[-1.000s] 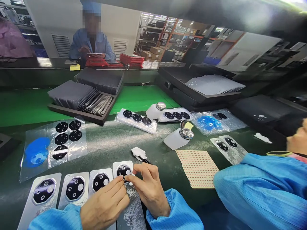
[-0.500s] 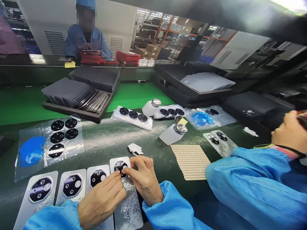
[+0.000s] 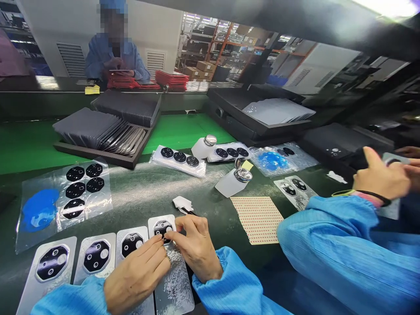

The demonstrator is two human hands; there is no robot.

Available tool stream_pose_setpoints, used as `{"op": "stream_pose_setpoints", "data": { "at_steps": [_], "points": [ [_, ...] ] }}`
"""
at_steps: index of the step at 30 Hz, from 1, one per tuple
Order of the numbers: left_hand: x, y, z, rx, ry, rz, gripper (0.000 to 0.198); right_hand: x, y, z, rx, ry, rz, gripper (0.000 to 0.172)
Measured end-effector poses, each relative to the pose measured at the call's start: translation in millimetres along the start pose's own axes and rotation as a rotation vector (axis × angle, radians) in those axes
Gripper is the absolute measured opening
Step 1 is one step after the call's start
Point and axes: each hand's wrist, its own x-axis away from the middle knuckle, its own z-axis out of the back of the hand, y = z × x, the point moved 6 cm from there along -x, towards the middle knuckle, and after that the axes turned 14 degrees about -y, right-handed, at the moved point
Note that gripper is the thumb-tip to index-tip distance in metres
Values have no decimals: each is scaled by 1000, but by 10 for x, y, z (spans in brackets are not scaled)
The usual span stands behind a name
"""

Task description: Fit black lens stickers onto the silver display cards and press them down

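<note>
- You sit at a long dark green anti-static bench mat (image 3: pixel 138 192), with a bright green conveyor belt (image 3: pixel 187 131) running behind it.
- Across the belt, a seated co-worker in a blue smock (image 3: pixel 114 59) handles a tablet beside stacks of red folders (image 3: pixel 172 78).
- On the belt, a black open-topped tray (image 3: pixel 95 155) holds rows of dark grey sheets on edge. Further right, a black case (image 3: pixel 249 127) holds pale grey sheets.
- To your right, a co-worker's blue sleeve (image 3: pixel 328 245) lies along the bench, and that person's hand (image 3: pixel 377 177) is raised at a silver card.
- On the mat, a clear plastic sheet (image 3: pixel 39 227) carries six black octagonal covers and a blue patch.
- Beyond it, clear-wrapped strips of three black covers (image 3: pixel 179 161) lie near two white plastic bottles with metal pump tops (image 3: pixel 231 184).
- A beige sheet dotted with red (image 3: pixel 257 218) lies to your right, and a small white wipe (image 3: pixel 182 203) lies just above your hands.
- In front of you, four silver cards with black octagonal lens covers (image 3: pixel 96 256) stand in a row.
- Your left hand (image 3: pixel 136 275) and right hand (image 3: pixel 197 249) are both on the rightmost silver card (image 3: pixel 173 284).
- Your fingertips (image 3: pixel 166 234) come together in a narrow pinch at its black lens cover (image 3: pixel 162 229). You cannot tell whether they hold anything small there.
</note>
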Motion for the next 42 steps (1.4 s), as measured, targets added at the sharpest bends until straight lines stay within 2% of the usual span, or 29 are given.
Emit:
{"op": "stream_pose_setpoints", "data": {
  "at_steps": [6,9,13,16,20,24,27,31,35,39,42],
  "points": [
    [1,6,16,-6,8,1,28,5,-40,-9,47,-42,45,31],
    [6,5,11,-7,4,-2,28,7,-19,12,41,-3,21,29],
    [10,2,13,-9,7,0,29,-1,-40,-28,71,-71,60,22],
    [1,-1,24,0,9,-1,30,2,-6,-1,62,-45,4,20],
    [-5,-1,41,-5,22,0,31,1,-28,-19,81,-79,39,23],
    [-5,-5,38,7,20,6,29,7,-19,4,41,-28,34,28],
    [-14,-3,41,0,15,9,29,-3,-37,-10,41,-52,68,31],
    [-16,-3,61,16,31,8,30,-11,-7,13,32,-20,32,27],
    [-14,-4,47,11,19,1,29,-20,-33,-34,86,-82,76,27],
    [-18,-9,41,10,20,8,32,-18,7,-13,50,-41,29,21],
    [-15,-2,48,12,27,4,31,-13,-11,-34,76,-66,67,21]
  ]
}}
